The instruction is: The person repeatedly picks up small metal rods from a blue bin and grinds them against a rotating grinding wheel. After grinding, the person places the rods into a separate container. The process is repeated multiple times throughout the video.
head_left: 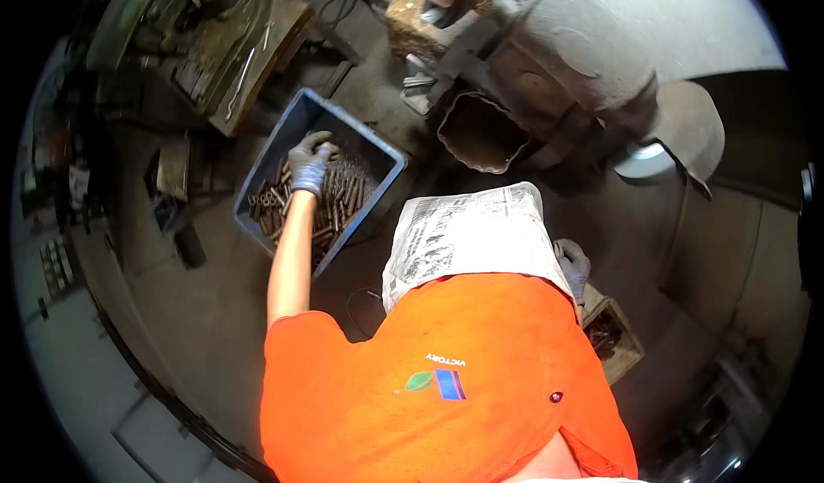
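My left hand [311, 160], in a grey and blue work glove, is over the blue plastic crate [357, 129], above a heap of short brown metal rods [345, 198]. Its fingers are curled in; what they hold, if anything, is too small to make out. At the right edge of the newspaper [476, 230] spread over my lap is my right hand [572, 265], gloved the same way. Its fingers look bent, and the newspaper and my body hide part of that arm. Just beyond its wrist stands a small wooden box [633, 353] with dark reddish parts inside.
Ahead of me to the right is a large machine [592, 54] with a ragged-rimmed opening [485, 131] and a curved metal guard [687, 131]. A worn workbench [257, 63] with long tools stands at the far left. A thin cable [350, 307] lies between the crate and my lap.
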Demonstrator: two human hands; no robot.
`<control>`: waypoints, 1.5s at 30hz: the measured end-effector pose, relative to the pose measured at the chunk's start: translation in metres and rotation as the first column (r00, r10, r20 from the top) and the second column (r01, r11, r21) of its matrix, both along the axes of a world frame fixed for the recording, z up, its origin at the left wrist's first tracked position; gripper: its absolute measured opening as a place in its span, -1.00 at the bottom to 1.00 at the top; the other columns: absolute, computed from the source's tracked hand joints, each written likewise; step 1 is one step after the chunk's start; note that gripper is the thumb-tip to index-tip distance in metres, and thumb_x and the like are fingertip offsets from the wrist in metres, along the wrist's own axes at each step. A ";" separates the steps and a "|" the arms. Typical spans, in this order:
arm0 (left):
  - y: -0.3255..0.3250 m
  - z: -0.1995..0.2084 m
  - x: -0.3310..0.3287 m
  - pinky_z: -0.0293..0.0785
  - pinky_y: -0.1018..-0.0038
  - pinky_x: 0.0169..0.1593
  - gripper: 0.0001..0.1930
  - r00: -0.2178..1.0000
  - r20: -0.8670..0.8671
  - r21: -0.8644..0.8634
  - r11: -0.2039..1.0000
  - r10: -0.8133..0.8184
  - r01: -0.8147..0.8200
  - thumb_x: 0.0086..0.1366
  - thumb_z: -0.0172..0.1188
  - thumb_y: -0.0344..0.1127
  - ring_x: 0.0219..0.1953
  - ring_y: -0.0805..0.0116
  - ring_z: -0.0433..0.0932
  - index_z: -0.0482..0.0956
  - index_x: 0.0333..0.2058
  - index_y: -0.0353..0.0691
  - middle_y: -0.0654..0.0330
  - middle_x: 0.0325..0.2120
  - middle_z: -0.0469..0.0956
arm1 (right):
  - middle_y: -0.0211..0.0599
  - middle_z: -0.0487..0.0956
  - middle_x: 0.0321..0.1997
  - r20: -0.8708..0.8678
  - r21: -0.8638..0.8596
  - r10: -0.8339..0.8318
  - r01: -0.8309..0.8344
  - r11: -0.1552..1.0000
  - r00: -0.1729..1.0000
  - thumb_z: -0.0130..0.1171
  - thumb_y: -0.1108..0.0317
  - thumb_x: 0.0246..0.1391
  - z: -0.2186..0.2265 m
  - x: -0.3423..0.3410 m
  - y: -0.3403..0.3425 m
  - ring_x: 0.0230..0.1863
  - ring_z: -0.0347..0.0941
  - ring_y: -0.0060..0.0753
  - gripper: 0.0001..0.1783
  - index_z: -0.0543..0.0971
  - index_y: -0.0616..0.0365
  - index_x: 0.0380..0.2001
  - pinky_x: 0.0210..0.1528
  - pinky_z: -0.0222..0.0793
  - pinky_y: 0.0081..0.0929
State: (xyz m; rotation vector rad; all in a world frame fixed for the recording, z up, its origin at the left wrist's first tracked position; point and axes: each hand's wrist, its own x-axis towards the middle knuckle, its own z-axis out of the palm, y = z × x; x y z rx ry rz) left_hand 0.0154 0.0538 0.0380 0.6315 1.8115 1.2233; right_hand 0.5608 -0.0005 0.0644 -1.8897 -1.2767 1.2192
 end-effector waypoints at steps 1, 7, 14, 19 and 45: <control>-0.010 -0.012 -0.006 0.52 0.54 -0.34 -0.76 0.989 -0.149 -0.003 1.000 0.027 -0.028 0.03 0.11 -0.60 -0.40 0.42 0.56 0.56 -0.26 -0.42 0.13 -0.36 0.58 | -0.22 0.56 -0.33 0.016 -0.014 0.038 -0.037 0.999 0.999 0.14 0.54 -0.17 -0.001 0.014 0.011 -0.27 0.46 -0.43 -0.84 0.55 0.36 -0.42 -0.18 0.35 -0.50; -0.052 -0.039 -0.009 0.38 0.35 0.02 -0.67 0.710 -0.376 -0.656 0.712 -0.595 0.250 0.02 0.16 -0.34 -0.11 0.12 0.50 0.56 -0.18 -0.21 0.03 -0.16 0.52 | -0.23 0.57 -0.38 0.136 -0.054 0.168 -0.162 0.985 0.976 0.18 0.50 -0.11 -0.012 0.031 0.032 -0.32 0.46 -0.47 -0.86 0.57 0.34 -0.42 -0.24 0.35 -0.52; -0.036 -0.085 0.011 0.37 0.26 0.02 -0.66 0.508 -0.355 -0.805 0.533 -0.785 0.261 0.04 0.06 -0.38 -0.03 0.07 0.43 0.53 -0.14 -0.09 0.04 -0.11 0.49 | -0.28 0.58 -0.41 0.021 -0.157 0.123 -0.118 0.981 0.992 0.22 0.48 -0.11 -0.019 0.036 0.033 -0.36 0.46 -0.50 -0.87 0.58 0.30 -0.43 -0.24 0.36 -0.55; -0.020 -0.119 0.022 0.40 0.22 -0.04 -0.67 0.319 -0.339 -0.811 0.447 -0.885 0.378 0.04 0.02 -0.42 -0.06 0.02 0.46 0.53 -0.16 -0.13 -0.01 -0.14 0.49 | -0.31 0.57 -0.41 0.052 -0.233 0.117 -0.102 0.967 0.992 0.24 0.49 -0.14 0.000 0.027 0.025 -0.35 0.46 -0.51 -0.86 0.58 0.30 -0.43 -0.22 0.38 -0.56; -0.068 -0.106 0.032 0.42 0.28 -0.07 -0.69 0.762 -0.499 -0.489 0.860 -0.414 0.147 -0.01 0.20 -0.19 -0.20 0.06 0.53 0.59 -0.25 -0.11 0.01 -0.30 0.57 | -0.21 0.57 -0.37 0.141 -0.003 0.150 -0.151 0.989 0.979 0.17 0.48 -0.16 -0.024 0.056 0.035 -0.31 0.47 -0.40 -0.81 0.58 0.34 -0.40 -0.20 0.34 -0.50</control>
